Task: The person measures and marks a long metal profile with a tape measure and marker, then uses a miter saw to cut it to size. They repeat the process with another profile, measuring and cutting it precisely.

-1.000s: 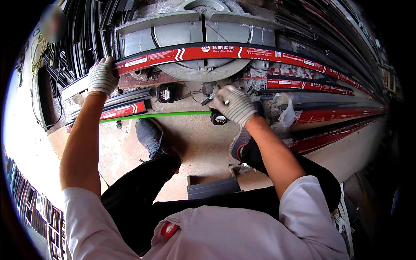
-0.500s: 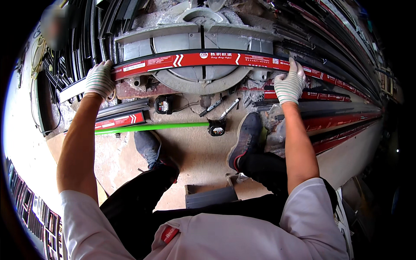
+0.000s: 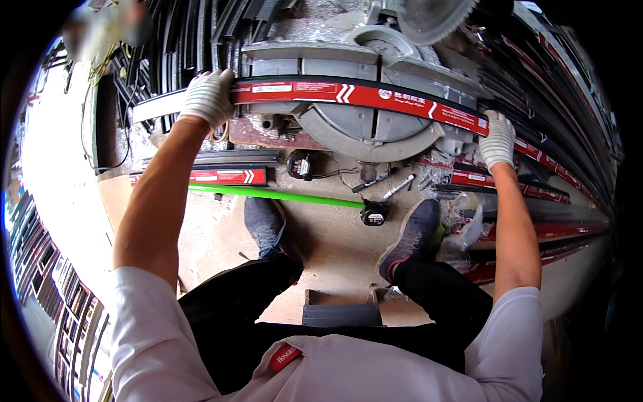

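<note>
the left hand (image 3: 206,99), in a striped glove, grasps a long red-faced strip (image 3: 375,98) near its left end; the right hand (image 3: 499,141), gloved alike, grips it farther right. the strip runs left to right across the grey saw table (image 3: 395,125), on the near side of the metal fence (image 3: 308,51). nearer, a black tape measure (image 3: 374,213) with its green blade (image 3: 288,195) drawn out leftward lies beside a white marker (image 3: 399,187).

Shows dark strips (image 3: 201,37) bunched at upper left. Has crumpled clear plastic (image 3: 471,232) at right, dark grey piece (image 3: 341,315) on floor (image 3: 338,258).
</note>
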### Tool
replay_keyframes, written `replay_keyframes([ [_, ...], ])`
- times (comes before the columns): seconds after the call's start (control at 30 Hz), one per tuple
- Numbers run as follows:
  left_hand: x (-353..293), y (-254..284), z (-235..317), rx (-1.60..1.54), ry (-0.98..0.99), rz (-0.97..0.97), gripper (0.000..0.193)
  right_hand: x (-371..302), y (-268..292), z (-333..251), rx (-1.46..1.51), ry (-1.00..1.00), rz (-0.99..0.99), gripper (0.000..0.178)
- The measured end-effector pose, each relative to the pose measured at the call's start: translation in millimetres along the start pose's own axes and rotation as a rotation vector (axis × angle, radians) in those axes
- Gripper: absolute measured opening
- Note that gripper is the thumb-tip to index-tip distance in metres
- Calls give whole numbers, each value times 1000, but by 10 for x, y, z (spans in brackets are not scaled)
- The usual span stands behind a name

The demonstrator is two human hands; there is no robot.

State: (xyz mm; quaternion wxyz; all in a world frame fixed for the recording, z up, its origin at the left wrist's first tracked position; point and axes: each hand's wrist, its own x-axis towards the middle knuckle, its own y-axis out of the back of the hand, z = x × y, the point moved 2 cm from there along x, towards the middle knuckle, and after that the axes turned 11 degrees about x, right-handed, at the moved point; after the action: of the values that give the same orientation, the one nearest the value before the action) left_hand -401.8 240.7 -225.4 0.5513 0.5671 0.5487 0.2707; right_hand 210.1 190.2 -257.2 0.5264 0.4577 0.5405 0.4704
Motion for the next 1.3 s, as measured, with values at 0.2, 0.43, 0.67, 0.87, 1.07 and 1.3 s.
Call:
replay_keyframes([
  [0.2, 98, -46, -66, -8, 19, 43, 29, 213, 1, -50, -13, 29, -13, 48],
  [0.43, 265, -75, -54, -23, 11, 56, 27, 299, -19, -9, -37, 20, 11, 49],
  [0.67, 284, -85, -50, -26, 49, 85, 32, 327, -7, -32, -56, 5, 17, 53],
  [0.87, 270, -31, 31, -115, -1, 143, 39, 327, -31, 15, -47, 7, 20, 54],
  [1.07, 316, -124, 47, -382, 68, 122, 66, 320, -15, -15, -54, 25, 29, 50],
  [1.3, 353, 35, 74, -739, -67, -89, 107, 328, -28, -6, -34, 47, 54, 42],
])
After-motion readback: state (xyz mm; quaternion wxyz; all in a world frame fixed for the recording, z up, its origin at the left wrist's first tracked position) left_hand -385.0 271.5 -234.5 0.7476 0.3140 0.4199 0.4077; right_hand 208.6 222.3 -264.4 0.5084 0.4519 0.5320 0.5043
